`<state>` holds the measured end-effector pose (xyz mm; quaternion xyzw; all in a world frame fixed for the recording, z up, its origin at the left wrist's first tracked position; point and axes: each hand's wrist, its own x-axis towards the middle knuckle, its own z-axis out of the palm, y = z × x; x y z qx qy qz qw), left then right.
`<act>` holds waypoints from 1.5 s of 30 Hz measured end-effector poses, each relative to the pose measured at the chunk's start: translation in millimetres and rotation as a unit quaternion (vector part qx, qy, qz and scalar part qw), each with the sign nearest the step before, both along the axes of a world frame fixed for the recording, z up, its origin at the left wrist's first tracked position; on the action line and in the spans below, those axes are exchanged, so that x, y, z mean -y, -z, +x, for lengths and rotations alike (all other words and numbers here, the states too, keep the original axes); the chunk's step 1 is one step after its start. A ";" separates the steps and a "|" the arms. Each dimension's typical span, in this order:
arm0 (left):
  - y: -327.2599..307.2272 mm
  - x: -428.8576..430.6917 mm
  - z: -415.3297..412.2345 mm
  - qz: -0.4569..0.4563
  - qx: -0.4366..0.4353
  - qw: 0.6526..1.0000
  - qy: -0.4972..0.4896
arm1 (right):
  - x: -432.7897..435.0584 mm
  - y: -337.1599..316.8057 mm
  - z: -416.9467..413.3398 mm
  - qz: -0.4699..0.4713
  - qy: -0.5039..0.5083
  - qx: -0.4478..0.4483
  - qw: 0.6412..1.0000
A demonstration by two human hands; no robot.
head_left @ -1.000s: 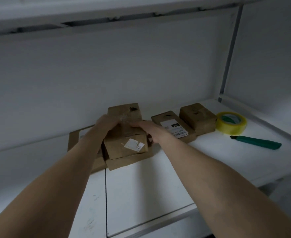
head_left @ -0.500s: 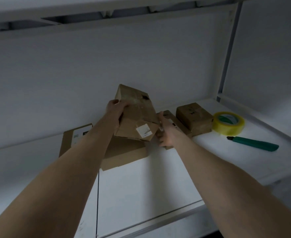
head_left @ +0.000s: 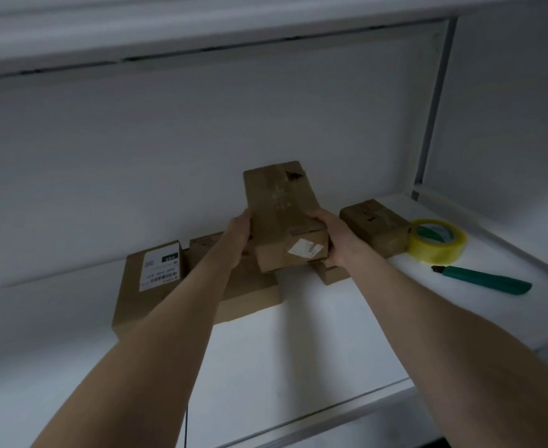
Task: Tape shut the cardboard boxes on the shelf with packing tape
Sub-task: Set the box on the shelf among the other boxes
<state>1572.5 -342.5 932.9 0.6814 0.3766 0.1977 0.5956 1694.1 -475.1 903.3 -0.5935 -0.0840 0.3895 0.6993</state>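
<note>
The small cardboard box (head_left: 282, 215) has been raised off the flat box (head_left: 253, 295), gripped between left hand (head_left: 238, 237) and right hand (head_left: 332, 240); the packing tape (head_left: 437, 242) right of them is untouched.

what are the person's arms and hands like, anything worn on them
Nothing worn that shows: the left forearm and right forearm are bare to the frame edge, no sleeves, no watch or bands. The left grip and right grip are ungloved; no rings visible.

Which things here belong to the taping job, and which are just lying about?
Job: held box, gripped by left hand and right hand; labelled flat box; small right box; yellow tape roll.
Lying about: green cutter, untouched; may serve to cut tape.
</note>
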 end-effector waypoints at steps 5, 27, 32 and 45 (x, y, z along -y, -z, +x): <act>31.8 5.3 -10.4 0.259 -0.313 0.879 0.251 | 9.5 3.7 3.8 -0.126 0.037 0.162 0.978; 43.8 -62.0 -88.5 0.348 -0.335 0.849 0.213 | -41.1 12.4 -51.9 -0.451 -0.019 0.411 0.792; 48.6 -75.3 -106.8 0.382 -0.361 0.832 0.180 | -57.3 15.2 -75.6 -0.549 -0.056 0.495 0.672; 35.9 -113.9 -155.6 0.397 -0.340 0.852 0.006 | -144.4 14.7 -154.6 -0.272 -0.133 0.570 0.764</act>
